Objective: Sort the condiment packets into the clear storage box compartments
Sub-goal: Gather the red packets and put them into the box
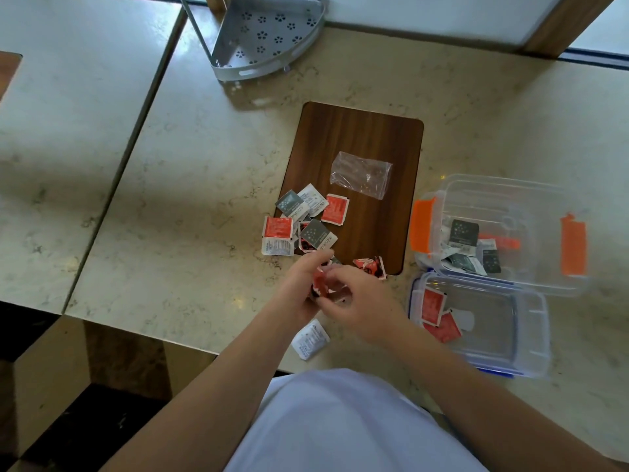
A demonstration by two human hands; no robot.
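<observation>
A loose pile of red, grey and white condiment packets (306, 219) lies across the near left corner of a dark wooden board (360, 148). My left hand (303, 284) and my right hand (360, 301) meet just in front of the pile, both pinching red packets (320, 282). One white packet (309, 338) lies near the table edge, and a red one (372, 265) sits by the board's corner. On the right, a clear box with orange clips (510, 195) holds grey packets (463, 233). Nearer me, a clear box with blue trim (531, 335) holds red packets (434, 306).
An empty clear plastic bag (362, 173) lies on the board. A grey perforated corner rack (265, 35) stands at the back of the marble table. The table edge runs just in front of my body, and a second table (68, 114) lies to the left.
</observation>
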